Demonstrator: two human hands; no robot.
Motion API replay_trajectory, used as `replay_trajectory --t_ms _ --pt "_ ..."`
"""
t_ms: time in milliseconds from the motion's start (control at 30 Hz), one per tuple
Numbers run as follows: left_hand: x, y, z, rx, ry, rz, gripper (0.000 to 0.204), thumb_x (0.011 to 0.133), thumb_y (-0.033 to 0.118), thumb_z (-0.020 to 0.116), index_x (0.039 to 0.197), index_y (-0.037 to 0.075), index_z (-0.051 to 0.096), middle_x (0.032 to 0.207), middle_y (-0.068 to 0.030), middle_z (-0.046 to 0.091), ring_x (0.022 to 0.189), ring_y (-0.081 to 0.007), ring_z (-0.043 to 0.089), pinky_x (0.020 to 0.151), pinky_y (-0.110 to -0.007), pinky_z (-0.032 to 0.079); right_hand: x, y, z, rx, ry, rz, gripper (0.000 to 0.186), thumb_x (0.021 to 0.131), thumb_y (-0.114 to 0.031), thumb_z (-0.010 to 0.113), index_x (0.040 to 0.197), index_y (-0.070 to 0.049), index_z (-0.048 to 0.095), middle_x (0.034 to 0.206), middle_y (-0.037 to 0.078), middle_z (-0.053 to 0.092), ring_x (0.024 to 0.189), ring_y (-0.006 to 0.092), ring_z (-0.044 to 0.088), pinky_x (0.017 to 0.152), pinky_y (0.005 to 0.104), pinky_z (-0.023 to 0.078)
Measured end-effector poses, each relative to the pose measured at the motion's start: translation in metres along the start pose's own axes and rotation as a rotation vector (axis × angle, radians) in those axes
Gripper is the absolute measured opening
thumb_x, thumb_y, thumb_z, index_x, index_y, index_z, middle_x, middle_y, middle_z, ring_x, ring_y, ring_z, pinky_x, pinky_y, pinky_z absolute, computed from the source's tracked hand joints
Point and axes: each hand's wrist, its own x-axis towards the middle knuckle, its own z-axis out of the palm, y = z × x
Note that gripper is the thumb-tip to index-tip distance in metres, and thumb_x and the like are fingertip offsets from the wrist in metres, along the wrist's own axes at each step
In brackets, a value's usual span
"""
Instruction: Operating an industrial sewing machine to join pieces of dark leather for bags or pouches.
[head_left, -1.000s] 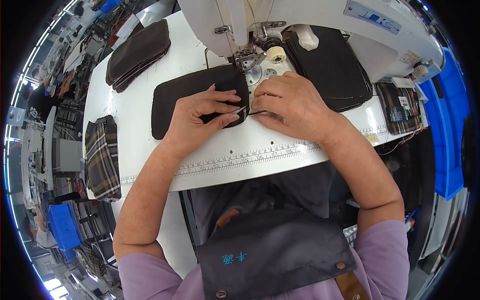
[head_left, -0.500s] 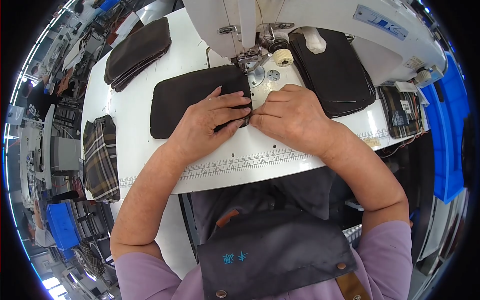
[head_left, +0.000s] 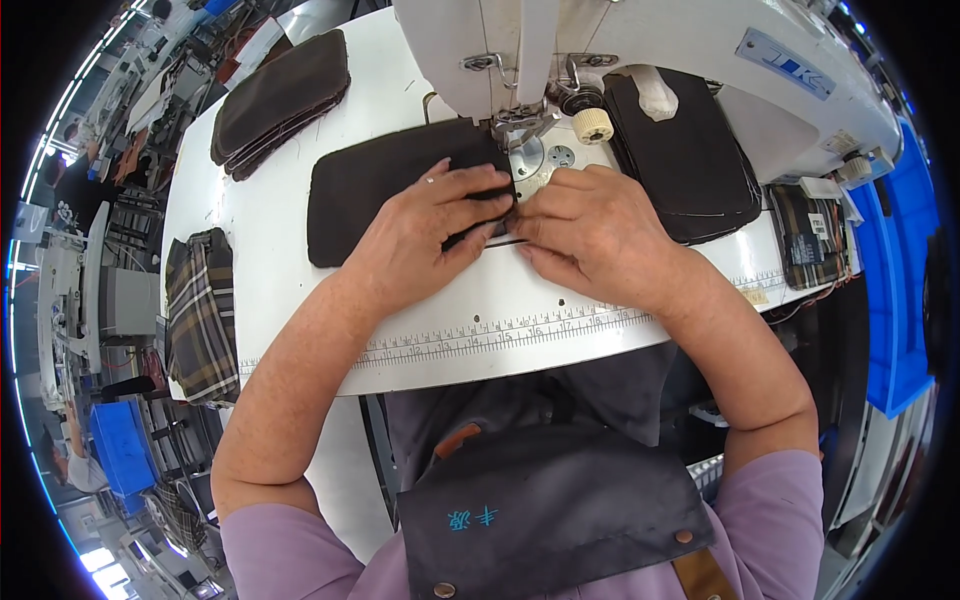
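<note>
The right hand (head_left: 598,235) pinches the dark cloth (head_left: 370,200) near the bench's (head_left: 270,270) front edge. The left hand (head_left: 420,225) lies on top; I can't tell if it grips.

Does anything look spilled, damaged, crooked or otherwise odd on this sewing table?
Nothing looks spilled or plainly damaged. One slight untidiness: the dark stack at upper left has unevenly fanned, ragged-looking edges, so its layers don't line up. The dark piece under the left hand lies mostly flat.
</note>
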Motion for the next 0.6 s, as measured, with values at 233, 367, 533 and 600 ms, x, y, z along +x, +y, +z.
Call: replay_trajectory --t_ms 233,367,533,600 --pt "0.01 -0.013 0.001 0.019 0.054 -0.012 0.028 0.09 0.006 0.072 0.116 0.008 0.078 0.132 -0.0076 0.071 0.119 -0.0279 0.069 0.12 -0.052 0.042 0.003 0.007 0.001 -0.026 -0.011 0.077 0.019 0.08 -0.02 0.08 0.094 -0.007 0.079 0.094 0.002 0.067 0.089 0.0219 0.064 0.075 0.0391 0.051" --pt "0.01 -0.017 -0.001 0.002 0.016 0.048 0.024 0.091 0.008 0.073 0.114 0.009 0.08 0.127 -0.0055 0.073 0.114 -0.026 0.071 0.119 -0.05 0.045 0.004 0.008 0.0 -0.031 -0.005 0.086 0.016 0.081 -0.02 0.08 0.092 -0.008 0.079 0.092 0.002 0.064 0.087 0.0216 0.064 0.074 0.0394 0.048" --pt "0.011 -0.015 -0.004 -0.033 -0.017 0.051 0.029 0.087 0.001 0.074 0.115 0.007 0.08 0.128 -0.0063 0.073 0.125 -0.0254 0.068 0.118 -0.051 0.045 0.002 0.013 -0.001 -0.03 0.001 0.083 0.01 0.082 -0.017 0.079 0.088 -0.009 0.076 0.091 0.002 0.064 0.083 0.0232 0.064 0.072 0.0395 0.047" --pt "0.013 -0.012 -0.005 0.02 -0.037 0.063 0.028 0.087 0.0 0.075 0.114 0.007 0.08 0.128 -0.0061 0.073 0.124 -0.0262 0.068 0.118 -0.05 0.046 0.004 0.013 -0.002 -0.02 0.021 0.096 0.009 0.082 -0.016 0.078 0.087 -0.009 0.075 0.091 0.002 0.064 0.083 0.0242 0.065 0.072 0.0399 0.048"
